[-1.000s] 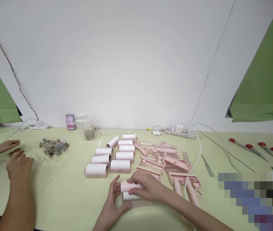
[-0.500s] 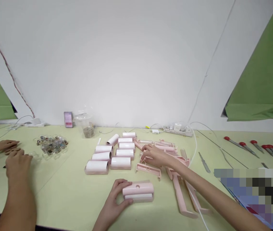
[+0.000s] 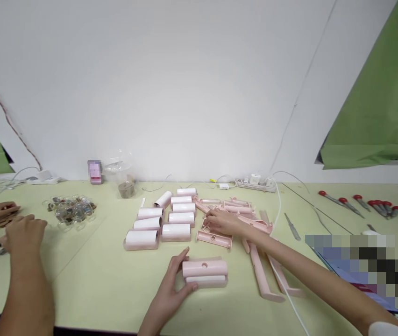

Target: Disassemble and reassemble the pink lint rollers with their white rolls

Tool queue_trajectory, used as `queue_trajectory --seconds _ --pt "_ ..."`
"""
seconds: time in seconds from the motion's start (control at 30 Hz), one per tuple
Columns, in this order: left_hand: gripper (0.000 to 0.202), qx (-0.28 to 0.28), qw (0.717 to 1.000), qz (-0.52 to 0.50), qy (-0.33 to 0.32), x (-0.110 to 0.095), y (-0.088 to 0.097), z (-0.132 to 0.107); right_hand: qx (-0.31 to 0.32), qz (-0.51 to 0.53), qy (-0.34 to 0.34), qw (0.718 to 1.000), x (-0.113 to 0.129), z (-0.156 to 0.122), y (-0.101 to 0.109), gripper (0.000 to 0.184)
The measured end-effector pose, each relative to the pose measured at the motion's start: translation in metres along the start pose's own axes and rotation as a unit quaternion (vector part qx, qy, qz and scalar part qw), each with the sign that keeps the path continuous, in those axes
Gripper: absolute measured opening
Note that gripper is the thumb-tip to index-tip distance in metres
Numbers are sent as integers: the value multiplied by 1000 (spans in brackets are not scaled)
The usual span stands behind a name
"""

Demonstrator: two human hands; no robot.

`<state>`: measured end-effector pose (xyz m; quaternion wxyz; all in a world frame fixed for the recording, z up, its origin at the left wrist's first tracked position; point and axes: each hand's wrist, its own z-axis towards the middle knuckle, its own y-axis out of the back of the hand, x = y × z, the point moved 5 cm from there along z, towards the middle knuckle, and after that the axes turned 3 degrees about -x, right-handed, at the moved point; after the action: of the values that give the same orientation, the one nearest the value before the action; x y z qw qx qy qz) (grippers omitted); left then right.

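Note:
A pink plastic case [image 3: 205, 268] with a round hole on top and a white roll showing along its front lies near the table's front. My left hand [image 3: 171, 287] is spread at its left end, the thumb touching the lower front edge and the fingers lifted off behind. Among loose pink plastic frames [image 3: 215, 239], my right hand [image 3: 222, 221] reaches in with curled fingers on a pink plastic part, mostly hidden under them. Left of that hand stand two columns of white rolls in pink cases [image 3: 176, 232]. Long pink handle-shaped parts [image 3: 260, 275] lie under my right forearm.
At left, a co-worker's hands [image 3: 24, 231] work beside a heap of small clear-ringed pieces [image 3: 73, 210]. A plastic bag [image 3: 120, 179], a phone [image 3: 95, 172] and a power strip [image 3: 257, 185] stand by the wall. Red-tipped tools [image 3: 349, 205] and a white cable [image 3: 279, 205] lie right.
My left hand has loosened, its fingers lifting off the top of the pink case. My right hand stays among the pink parts. The whole view has shifted slightly.

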<state>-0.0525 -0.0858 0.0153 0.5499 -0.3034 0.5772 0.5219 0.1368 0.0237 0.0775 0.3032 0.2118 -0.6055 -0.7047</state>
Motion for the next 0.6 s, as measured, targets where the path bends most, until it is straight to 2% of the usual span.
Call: queue_trajectory --seconds 0.13,0.2,0.33,0.4,0.43,0.5,0.53,0.6 --pt "35 34 998 55 -17 -10 -7 7 -26 -29 -75 996 -20 -5 18 25" --pt "32 60 994 84 -31 -15 -11 15 -33 -57 -118 991 -32 -3 21 23" --pt "38 118 983 124 -71 -18 -15 35 -12 -108 -185 977 -46 10 12 21" --pt "55 123 977 155 -85 -24 -12 39 6 -127 -218 968 -49 17 5 24" --pt "66 107 974 174 -94 -31 -7 39 13 -133 -234 963 -49 20 2 25" --pt "81 31 967 211 -143 -59 8 29 23 -137 -262 955 -50 23 -1 26" --pt "76 -27 957 222 -183 -78 18 20 24 -136 -275 951 -51 24 -2 27" --pt "58 -140 906 243 -317 -123 37 -12 19 -130 -304 944 -53 23 1 27"
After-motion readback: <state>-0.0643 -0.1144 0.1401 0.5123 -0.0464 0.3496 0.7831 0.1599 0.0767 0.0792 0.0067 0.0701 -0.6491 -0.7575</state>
